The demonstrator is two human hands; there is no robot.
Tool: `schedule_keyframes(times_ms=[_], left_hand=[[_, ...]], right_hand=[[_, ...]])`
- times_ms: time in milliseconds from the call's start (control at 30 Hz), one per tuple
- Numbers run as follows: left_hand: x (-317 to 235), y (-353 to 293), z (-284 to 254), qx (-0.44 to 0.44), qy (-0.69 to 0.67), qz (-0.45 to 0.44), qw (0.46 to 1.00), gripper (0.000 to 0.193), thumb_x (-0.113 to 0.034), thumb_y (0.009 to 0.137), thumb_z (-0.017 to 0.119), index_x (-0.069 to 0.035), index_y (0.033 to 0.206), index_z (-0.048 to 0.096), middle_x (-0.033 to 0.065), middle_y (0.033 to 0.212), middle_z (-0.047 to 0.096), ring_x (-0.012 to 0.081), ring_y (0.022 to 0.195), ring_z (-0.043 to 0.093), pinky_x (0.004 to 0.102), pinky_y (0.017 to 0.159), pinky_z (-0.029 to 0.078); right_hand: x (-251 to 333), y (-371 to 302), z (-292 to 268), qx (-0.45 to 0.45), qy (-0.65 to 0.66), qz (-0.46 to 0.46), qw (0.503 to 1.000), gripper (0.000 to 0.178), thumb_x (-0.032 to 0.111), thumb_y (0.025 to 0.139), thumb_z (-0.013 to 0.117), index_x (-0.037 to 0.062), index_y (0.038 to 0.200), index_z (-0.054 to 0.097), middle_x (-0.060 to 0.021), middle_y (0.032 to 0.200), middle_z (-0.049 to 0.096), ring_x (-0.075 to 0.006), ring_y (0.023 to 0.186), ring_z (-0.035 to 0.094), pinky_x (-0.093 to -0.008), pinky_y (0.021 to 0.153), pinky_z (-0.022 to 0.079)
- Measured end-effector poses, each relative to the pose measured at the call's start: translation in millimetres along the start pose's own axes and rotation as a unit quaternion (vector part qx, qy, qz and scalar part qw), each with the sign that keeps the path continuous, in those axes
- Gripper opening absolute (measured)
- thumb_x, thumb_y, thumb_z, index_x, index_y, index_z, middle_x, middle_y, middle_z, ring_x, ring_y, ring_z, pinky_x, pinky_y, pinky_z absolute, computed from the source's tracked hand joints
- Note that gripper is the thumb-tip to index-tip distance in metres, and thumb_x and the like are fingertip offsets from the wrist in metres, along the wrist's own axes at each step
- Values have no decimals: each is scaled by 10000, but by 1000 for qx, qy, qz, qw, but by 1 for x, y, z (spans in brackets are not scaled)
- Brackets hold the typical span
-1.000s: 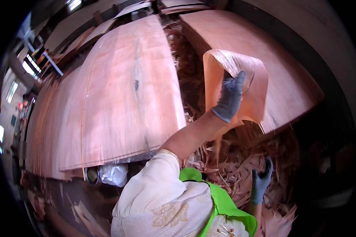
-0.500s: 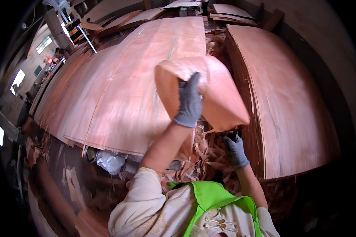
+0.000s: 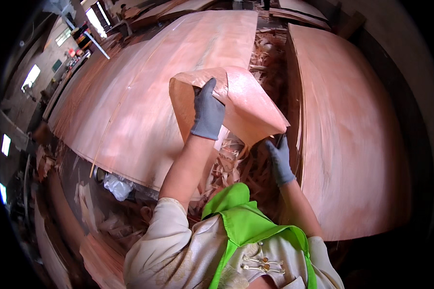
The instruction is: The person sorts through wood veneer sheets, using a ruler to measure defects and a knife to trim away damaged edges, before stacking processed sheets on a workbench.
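Observation:
My left hand (image 3: 208, 111), in a grey knitted glove, is closed on a curled sheet of thin reddish wood veneer (image 3: 255, 103). Its thumb lies over the sheet's near edge, and the fingers are hidden inside the fold. The veneer is lifted above the gap between two stacks, bent back on itself on the left and tapering to a corner at the right. Just below that corner is my right hand (image 3: 280, 161), gloved too, thumb and forefinger apart. The dark fingertips are hard to make out; whether they touch the corner I cannot tell.
A wide veneer stack (image 3: 144, 106) spreads on the left, a narrower stack (image 3: 347, 135) on the right. Torn veneer scraps (image 3: 267, 55) fill the gap between them. A thin wood strip (image 3: 112, 120) lies on the left stack; a clear plastic bag (image 3: 116, 187) sits under its near edge.
My left hand and the curled veneer have shifted left in the view. My right hand has risen slightly, its thumb and forefinger now visibly apart. The view itself has turned a little.

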State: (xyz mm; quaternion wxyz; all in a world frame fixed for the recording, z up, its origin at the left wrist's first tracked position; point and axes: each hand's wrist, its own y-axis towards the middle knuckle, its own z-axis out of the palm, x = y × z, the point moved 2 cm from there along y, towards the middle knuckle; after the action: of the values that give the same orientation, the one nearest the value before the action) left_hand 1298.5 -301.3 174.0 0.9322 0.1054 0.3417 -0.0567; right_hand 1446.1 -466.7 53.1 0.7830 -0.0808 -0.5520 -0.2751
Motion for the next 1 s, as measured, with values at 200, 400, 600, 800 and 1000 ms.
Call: schedule_keyframes(times_ms=[200,400,600,800,1000], left_hand=[[6,56,-12,91,-30,-54,994,271,-217,903,523,-72,1132,519,47,1038,601,163,1025,541,324,919,411],[-21,100,-123,198,221,-178,938,426,-268,894,546,90,1125,543,176,1069,622,276,971,617,364,874,489],[33,82,-252,5,374,-124,919,518,-126,866,588,0,1330,394,122,1331,459,252,1235,430,335,983,399],[106,123,-252,107,493,-219,835,908,-257,785,709,-94,1448,110,130,1488,180,266,1328,273,390,1059,285],[137,178,-247,177,352,-278,876,786,-267,784,710,-25,1392,275,143,1310,465,214,1207,424,336,999,352]], right_hand=[[34,112,3,-43,-41,155,986,96,191,816,663,128,814,592,65,540,473,-44,404,389,-207,371,288],[85,266,-4,68,-123,64,988,169,274,849,636,106,854,617,53,494,400,-60,365,361,-211,334,290],[93,404,41,156,-183,36,970,240,357,835,642,151,752,552,79,500,385,-28,392,342,-185,356,209],[103,511,123,222,-214,29,951,316,385,824,646,198,622,493,92,464,355,-19,378,322,-189,366,221],[126,577,209,264,-101,2,959,247,291,876,588,75,982,644,9,754,625,-66,624,566,-198,561,460]])
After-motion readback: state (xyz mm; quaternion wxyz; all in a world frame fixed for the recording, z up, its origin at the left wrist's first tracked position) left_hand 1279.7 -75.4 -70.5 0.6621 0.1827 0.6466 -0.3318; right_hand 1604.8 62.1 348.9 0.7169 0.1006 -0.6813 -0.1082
